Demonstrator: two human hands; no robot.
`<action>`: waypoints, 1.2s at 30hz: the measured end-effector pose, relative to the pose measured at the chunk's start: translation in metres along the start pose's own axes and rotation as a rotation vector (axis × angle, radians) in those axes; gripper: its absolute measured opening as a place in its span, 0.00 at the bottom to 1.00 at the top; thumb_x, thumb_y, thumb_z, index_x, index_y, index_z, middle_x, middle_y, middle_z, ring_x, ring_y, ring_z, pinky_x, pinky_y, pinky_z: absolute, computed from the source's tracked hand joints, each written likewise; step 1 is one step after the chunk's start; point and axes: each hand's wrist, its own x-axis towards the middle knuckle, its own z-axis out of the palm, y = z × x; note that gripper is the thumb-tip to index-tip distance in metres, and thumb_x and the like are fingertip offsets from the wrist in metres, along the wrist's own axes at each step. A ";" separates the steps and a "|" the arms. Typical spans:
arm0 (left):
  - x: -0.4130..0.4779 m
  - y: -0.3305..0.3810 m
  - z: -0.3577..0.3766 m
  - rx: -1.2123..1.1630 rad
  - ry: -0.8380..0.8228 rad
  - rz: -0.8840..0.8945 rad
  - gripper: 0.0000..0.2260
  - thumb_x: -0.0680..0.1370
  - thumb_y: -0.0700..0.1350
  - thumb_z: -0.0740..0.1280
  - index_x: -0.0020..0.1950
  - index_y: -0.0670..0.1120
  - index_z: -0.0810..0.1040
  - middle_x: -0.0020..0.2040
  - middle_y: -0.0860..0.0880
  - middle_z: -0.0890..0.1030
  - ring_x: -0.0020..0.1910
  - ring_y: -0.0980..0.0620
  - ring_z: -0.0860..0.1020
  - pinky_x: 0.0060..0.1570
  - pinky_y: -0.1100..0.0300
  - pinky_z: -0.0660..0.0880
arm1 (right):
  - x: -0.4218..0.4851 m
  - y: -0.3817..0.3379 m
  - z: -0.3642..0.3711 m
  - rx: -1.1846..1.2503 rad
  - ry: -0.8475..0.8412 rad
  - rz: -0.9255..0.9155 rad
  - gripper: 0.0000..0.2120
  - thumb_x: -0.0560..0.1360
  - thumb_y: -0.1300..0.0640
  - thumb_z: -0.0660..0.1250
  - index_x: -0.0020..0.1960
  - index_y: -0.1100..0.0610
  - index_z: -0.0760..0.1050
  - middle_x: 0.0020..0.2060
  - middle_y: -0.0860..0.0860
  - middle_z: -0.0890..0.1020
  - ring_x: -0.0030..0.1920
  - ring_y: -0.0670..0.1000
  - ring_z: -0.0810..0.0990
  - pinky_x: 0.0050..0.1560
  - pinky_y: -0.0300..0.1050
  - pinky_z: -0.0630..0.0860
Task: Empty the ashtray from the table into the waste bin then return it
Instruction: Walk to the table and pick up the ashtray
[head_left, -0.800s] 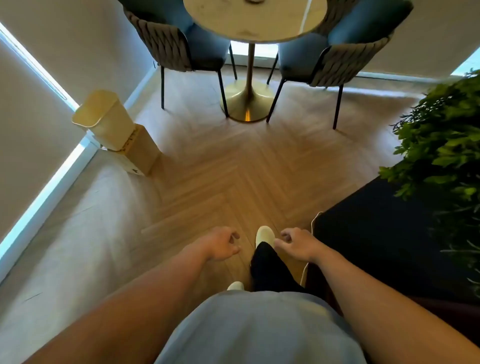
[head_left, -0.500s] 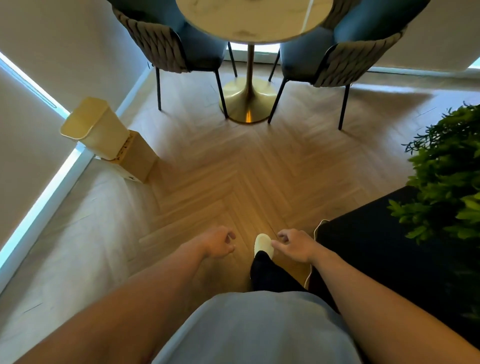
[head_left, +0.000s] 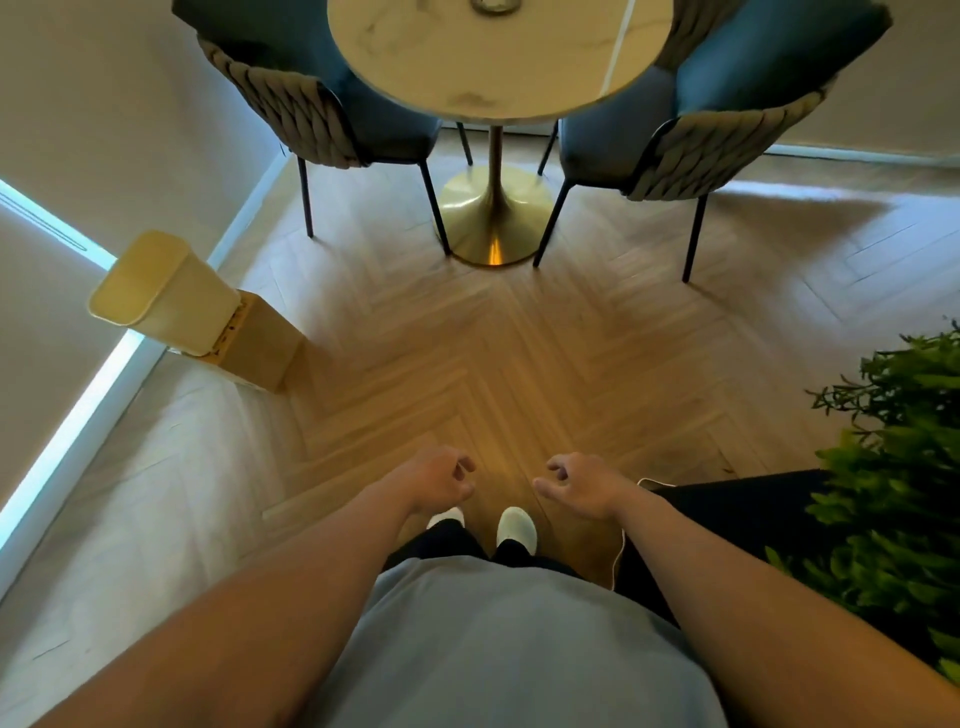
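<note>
A round marble table on a gold pedestal stands ahead at the top of the view. The ashtray sits on its far part, cut off by the frame's top edge. A pale yellow waste bin with a wooden lower half stands by the left wall. My left hand and my right hand hang low in front of me, far from the table. Both hold nothing, with fingers loosely curled and apart.
Two blue chairs with woven backs flank the table, the left chair and the right chair. A green plant and a dark piece of furniture stand at my right. Herringbone wood floor lies between me and the table.
The view has come closer to the table and tilted up, so the ashtray now shows at the top. My hands have spread slightly apart. Both feet now stand side by side.
</note>
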 end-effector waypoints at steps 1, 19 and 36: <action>0.004 0.001 -0.006 -0.008 0.002 -0.003 0.18 0.79 0.48 0.66 0.68 0.47 0.73 0.61 0.48 0.77 0.56 0.50 0.77 0.59 0.54 0.75 | 0.003 -0.001 -0.006 0.011 -0.005 0.001 0.32 0.77 0.39 0.63 0.74 0.57 0.66 0.70 0.56 0.74 0.68 0.56 0.74 0.66 0.52 0.73; 0.135 -0.014 -0.158 0.005 0.003 0.052 0.15 0.78 0.49 0.67 0.63 0.47 0.76 0.54 0.51 0.80 0.52 0.53 0.78 0.53 0.59 0.74 | 0.114 -0.060 -0.135 0.035 0.032 0.071 0.32 0.77 0.39 0.63 0.74 0.57 0.65 0.71 0.55 0.73 0.69 0.55 0.73 0.66 0.50 0.72; 0.240 0.018 -0.269 0.077 -0.011 0.070 0.14 0.78 0.50 0.67 0.63 0.49 0.76 0.58 0.49 0.80 0.54 0.53 0.78 0.58 0.55 0.76 | 0.215 -0.090 -0.262 0.097 0.030 0.052 0.29 0.77 0.40 0.64 0.72 0.55 0.69 0.67 0.55 0.77 0.62 0.55 0.77 0.59 0.48 0.75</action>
